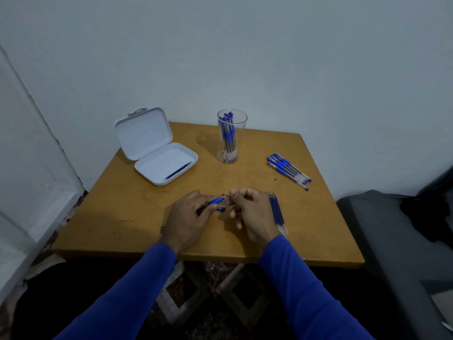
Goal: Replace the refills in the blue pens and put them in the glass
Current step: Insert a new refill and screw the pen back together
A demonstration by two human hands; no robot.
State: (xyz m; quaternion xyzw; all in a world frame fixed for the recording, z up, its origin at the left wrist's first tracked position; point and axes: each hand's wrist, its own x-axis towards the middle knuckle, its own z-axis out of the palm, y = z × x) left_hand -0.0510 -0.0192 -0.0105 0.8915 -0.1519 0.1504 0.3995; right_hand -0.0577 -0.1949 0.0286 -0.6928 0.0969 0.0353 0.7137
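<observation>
My left hand (187, 217) grips a blue pen (217, 200) above the table's front middle. My right hand (250, 213) pinches the pen's tip end with thumb and forefinger. A small blue cap (221, 208) lies on the table under the hands. Several loose refills (277, 212) lie in a row just right of my right hand. A clear glass (231, 136) at the back centre holds several blue pens. More blue pens (289, 170) lie in a pile at the right.
A white plastic box (157, 148) stands with its lid up at the back left, one refill (178, 171) inside it. The orange table (122, 217) meets the wall at the back. A dark seat (397, 241) lies to the right.
</observation>
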